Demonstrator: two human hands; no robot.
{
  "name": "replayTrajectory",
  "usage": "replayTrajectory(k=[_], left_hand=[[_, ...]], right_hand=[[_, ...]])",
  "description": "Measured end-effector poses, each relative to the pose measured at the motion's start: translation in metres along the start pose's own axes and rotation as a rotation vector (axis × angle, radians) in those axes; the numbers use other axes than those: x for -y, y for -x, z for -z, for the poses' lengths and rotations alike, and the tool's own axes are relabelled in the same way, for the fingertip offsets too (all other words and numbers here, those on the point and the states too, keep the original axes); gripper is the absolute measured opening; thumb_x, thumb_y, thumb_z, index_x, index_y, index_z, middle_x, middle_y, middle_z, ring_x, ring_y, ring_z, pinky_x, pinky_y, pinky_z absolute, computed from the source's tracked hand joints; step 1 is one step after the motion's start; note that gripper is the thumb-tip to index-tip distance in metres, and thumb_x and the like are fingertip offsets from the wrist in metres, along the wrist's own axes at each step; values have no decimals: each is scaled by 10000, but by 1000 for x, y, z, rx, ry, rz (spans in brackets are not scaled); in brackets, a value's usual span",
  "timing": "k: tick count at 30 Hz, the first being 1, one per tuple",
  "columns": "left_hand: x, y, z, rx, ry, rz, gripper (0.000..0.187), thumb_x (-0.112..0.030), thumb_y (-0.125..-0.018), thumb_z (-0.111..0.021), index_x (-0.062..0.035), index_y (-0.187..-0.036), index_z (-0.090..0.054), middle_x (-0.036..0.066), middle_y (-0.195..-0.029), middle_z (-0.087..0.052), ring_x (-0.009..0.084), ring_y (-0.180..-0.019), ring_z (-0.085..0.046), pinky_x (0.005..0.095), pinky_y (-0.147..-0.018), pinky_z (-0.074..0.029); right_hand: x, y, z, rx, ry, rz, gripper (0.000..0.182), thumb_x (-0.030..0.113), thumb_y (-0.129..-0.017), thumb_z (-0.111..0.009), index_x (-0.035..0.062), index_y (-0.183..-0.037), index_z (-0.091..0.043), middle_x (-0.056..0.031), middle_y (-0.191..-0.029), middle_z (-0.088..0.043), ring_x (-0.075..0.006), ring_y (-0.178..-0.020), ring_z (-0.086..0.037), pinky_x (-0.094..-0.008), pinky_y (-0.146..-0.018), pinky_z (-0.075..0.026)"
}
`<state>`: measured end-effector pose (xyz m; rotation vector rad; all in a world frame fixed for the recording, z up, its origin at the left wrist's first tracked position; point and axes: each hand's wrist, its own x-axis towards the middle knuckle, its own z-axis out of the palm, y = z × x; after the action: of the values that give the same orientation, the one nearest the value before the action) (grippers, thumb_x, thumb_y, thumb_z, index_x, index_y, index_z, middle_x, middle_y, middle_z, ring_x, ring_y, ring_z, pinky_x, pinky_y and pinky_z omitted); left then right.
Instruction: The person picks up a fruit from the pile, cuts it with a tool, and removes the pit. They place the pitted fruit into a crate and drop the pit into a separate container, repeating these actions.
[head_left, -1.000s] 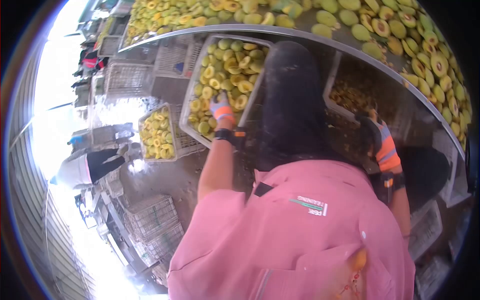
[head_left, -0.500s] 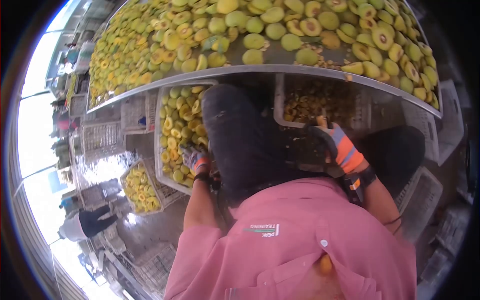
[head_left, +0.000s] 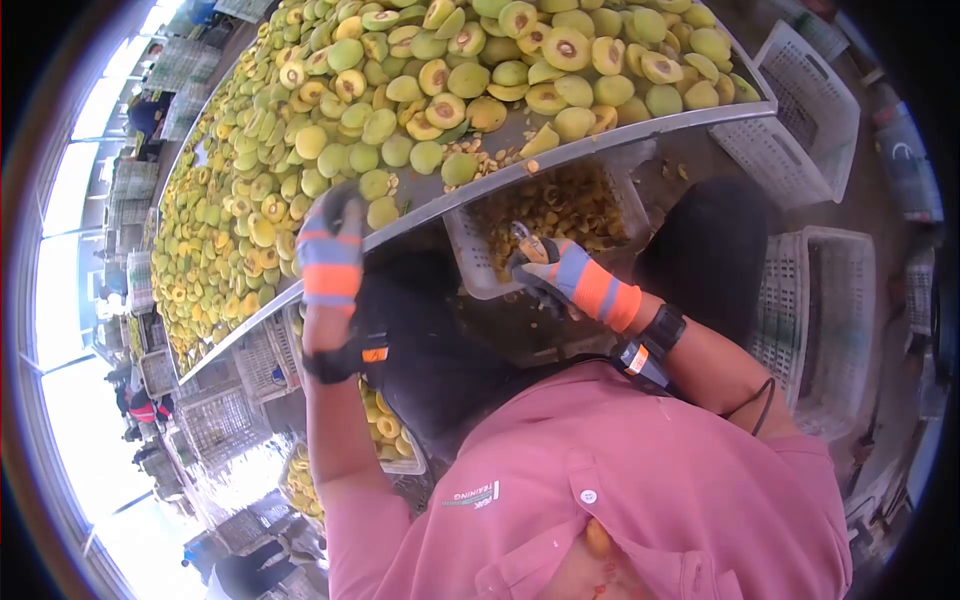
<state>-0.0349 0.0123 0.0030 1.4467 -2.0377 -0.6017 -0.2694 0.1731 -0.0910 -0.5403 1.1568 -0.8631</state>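
My left hand (head_left: 332,245), in a grey and orange glove, is over the near edge of the metal table (head_left: 420,212), beside halved green-yellow fruits (head_left: 312,142). Its dark fingertips are partly apart, and nothing shows in them. My right hand (head_left: 575,282), gloved the same way, is closed on a small tool (head_left: 532,243) with an orange-brown handle and a metal tip. This tool is above a crate (head_left: 477,262) of brownish fruit scraps (head_left: 560,205). Several pale kernels (head_left: 485,163) lie on the table near its edge.
Below my left forearm is a crate of cut fruit (head_left: 388,427), partly hidden. White crates (head_left: 835,330) stand at the right, another (head_left: 785,160) by the table's right corner. More crates (head_left: 220,420) and a person in dark and red clothing (head_left: 148,408) are at the left.
My left hand has moved up from the fruit crate to the table's edge. My right hand has shifted left with the tool. The view has turned, so the table now slants.
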Motion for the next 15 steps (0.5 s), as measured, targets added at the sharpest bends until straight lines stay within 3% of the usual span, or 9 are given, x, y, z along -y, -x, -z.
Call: replayTrajectory(k=[1,3,5,8,11,13,15], left_hand=[[-11,-18,-21,127,-54,-63,266,-143,-917,-587,8,-1130,-639,129,-1066,-680,178,-961,-640,294,-841,-489],[-30,-41,-66,200,-124,-140,352,-322,-877,-628,-52,-1101,-655,143,-1064,-675,284,-961,-646,346,-851,-486],[-55,-52,-106,278,-102,-243,382,-366,-863,-630,-61,-1091,-659,155,-1068,-674,307,-977,-639,364,-855,-484],[-67,-73,-165,582,-49,-142,398,-378,-838,-650,-63,-1080,-666,166,-1033,-683,310,-971,-642,366,-844,-486],[-79,-79,-183,749,-118,-106,327,-248,-832,-703,-11,-1054,-671,101,-952,-707,171,-828,-633,302,-766,-488],[-63,-79,-187,672,15,-130,336,-270,-832,-693,-8,-1042,-671,117,-946,-705,205,-836,-631,321,-774,-486],[-56,-66,-179,594,75,-116,340,-304,-816,-695,-54,-1046,-679,154,-942,-704,290,-885,-654,360,-807,-498]], right_hand=[[-3,-1,2,-18,13,35,177,200,-823,-670,33,-863,-625,-26,-587,-555,-112,-408,-484,-276,-372,-388],[-4,-1,5,-60,45,104,161,209,-858,-652,75,-947,-641,15,-618,-555,-66,-424,-473,-240,-377,-363],[-2,1,11,-80,8,101,166,210,-852,-658,74,-946,-641,11,-612,-552,-66,-423,-471,-238,-378,-365],[-2,-2,16,-94,-1,108,166,210,-850,-657,76,-946,-637,8,-606,-549,-69,-424,-472,-239,-381,-367],[-2,-2,17,-100,-4,198,191,196,-837,-663,56,-964,-639,-18,-646,-577,-82,-487,-503,-253,-441,-401],[-5,-6,20,-109,-11,229,245,168,-811,-680,13,-998,-650,-62,-734,-634,-103,-610,-562,-282,-547,-463],[7,3,21,-166,-73,215,202,219,-845,-666,54,-959,-639,-9,-668,-577,-78,-522,-507,-259,-459,-393]])
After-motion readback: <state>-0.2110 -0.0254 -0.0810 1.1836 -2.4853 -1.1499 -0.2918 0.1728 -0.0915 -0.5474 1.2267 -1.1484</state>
